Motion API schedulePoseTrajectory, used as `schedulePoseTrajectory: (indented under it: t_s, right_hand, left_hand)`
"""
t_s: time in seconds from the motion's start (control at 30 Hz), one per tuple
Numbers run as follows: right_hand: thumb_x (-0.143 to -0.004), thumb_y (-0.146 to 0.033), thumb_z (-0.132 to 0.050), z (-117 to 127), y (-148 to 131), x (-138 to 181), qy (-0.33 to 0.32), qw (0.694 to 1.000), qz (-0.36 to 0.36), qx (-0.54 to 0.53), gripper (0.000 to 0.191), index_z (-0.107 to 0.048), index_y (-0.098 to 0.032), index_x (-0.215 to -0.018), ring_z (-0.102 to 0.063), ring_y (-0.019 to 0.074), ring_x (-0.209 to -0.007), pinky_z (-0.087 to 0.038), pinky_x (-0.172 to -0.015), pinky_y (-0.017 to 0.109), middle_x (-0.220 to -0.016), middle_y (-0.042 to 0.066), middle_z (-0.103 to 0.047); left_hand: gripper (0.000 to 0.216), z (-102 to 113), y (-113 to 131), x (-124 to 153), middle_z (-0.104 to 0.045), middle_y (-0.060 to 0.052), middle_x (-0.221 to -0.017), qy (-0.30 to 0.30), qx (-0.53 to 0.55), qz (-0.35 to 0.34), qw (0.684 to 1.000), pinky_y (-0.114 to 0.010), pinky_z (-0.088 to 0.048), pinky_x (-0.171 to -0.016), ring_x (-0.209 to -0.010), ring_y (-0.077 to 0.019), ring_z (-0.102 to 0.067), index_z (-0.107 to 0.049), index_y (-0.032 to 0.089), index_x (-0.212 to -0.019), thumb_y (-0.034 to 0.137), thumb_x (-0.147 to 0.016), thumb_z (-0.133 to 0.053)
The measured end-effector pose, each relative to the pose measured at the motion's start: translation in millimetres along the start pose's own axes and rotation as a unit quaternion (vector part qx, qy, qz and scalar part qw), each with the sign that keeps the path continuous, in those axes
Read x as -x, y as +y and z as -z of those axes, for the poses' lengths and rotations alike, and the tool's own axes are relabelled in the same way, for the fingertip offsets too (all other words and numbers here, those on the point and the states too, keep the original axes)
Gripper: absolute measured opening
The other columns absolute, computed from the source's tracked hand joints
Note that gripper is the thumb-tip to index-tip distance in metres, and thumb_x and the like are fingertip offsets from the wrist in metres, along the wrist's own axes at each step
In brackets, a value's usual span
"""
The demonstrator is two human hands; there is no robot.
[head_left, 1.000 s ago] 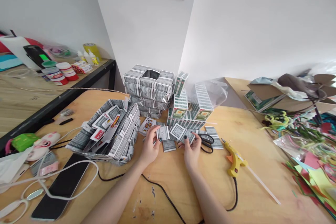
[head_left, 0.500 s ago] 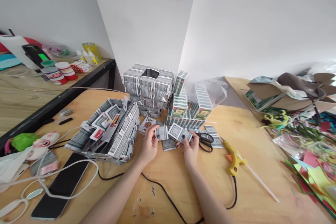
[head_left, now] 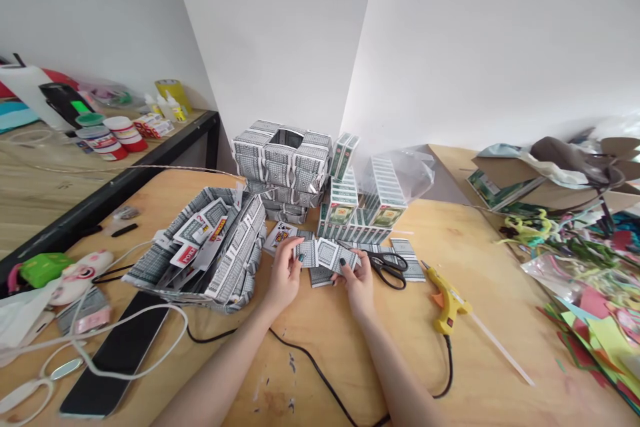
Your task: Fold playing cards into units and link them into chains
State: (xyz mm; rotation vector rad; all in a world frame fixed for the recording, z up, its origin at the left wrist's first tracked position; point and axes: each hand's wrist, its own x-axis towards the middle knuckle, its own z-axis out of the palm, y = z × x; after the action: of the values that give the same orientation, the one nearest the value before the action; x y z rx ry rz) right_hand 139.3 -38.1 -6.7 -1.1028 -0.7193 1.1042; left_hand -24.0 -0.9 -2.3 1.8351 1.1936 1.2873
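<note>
Here, the left hand [head_left: 284,275] pinches the left end of a row of patterned card pieces [head_left: 327,255] between thumb and fingers, while the right hand [head_left: 358,281] grips the right end with the thumb on top. The row sits between the two hands, above the middle of the table [head_left: 320,367], with its patterned backs toward the viewer. Its long axis runs left to right, the right end dipping slightly nearer; the middle piece is tilted against the left one. Whether the pieces are joined cannot be told.

Just under the row lies another card piece [head_left: 320,277], partly covered by it. Black scissors [head_left: 393,272] lie right beside the right hand, handles to the right, crowding that side. More cards [head_left: 411,261] lie beyond them, and farther right is a yellow glue gun [head_left: 450,303], nozzle pointing far and left. A face card [head_left: 279,237] lies at the far side of the left hand. A card-built basket [head_left: 235,260] full of loose cards blocks the left, and stacked card boxes [head_left: 357,230] close off the far side.
</note>
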Motion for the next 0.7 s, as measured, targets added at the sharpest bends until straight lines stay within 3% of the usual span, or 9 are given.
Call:
schedulePoseTrajectory:
  t_s: [0.2,0.37,0.7]
  right_hand:
    - [-0.072,-0.035,-0.061,-4.7,-3.5,4.1,-0.082,0.996,-0.021,0.003,0.037,-0.037,-0.025,-0.099,-0.056,0.0138,-0.044,-0.046,-0.04,0.026,-0.061,-0.006,-0.055]
    - [-0.075,-0.035,-0.057,-4.7,-2.0,5.5,-0.144,0.988,-0.035,0.033,0.033,-0.04,-0.024,-0.101,-0.054,0.0138,-0.042,-0.045,-0.039,0.026,-0.055,-0.006,-0.053]
    - [-0.074,-0.032,-0.057,3.1,-2.0,1.1,-0.177,0.981,-0.062,0.046,0.031,-0.046,-0.02,-0.101,-0.04,0.006,-0.035,-0.03,-0.034,0.017,-0.052,-0.009,-0.043]
  left_hand:
    - [0.034,1.3,0.4,-1.4,-0.049,-0.009,-0.118,0.032,-0.046,-0.005,0.998,-0.043,-0.035,-0.099,-0.114,-0.0211,-0.045,-0.045,0.021,-0.114,0.02,-0.08,-0.049]
    - [0.027,1.7,-1.4,-1.5,-0.058,-0.007,-0.109,0.017,-0.045,0.031,0.998,-0.039,-0.042,-0.092,-0.105,-0.0194,-0.053,-0.051,0.02,-0.107,0.023,-0.081,-0.048]
    - [0.023,4.7,-0.7,-0.7,-0.066,-0.006,-0.096,0.011,-0.051,0.042,0.998,-0.031,-0.047,-0.081,-0.091,-0.0168,-0.06,-0.059,0.018,-0.096,0.023,-0.085,-0.039]
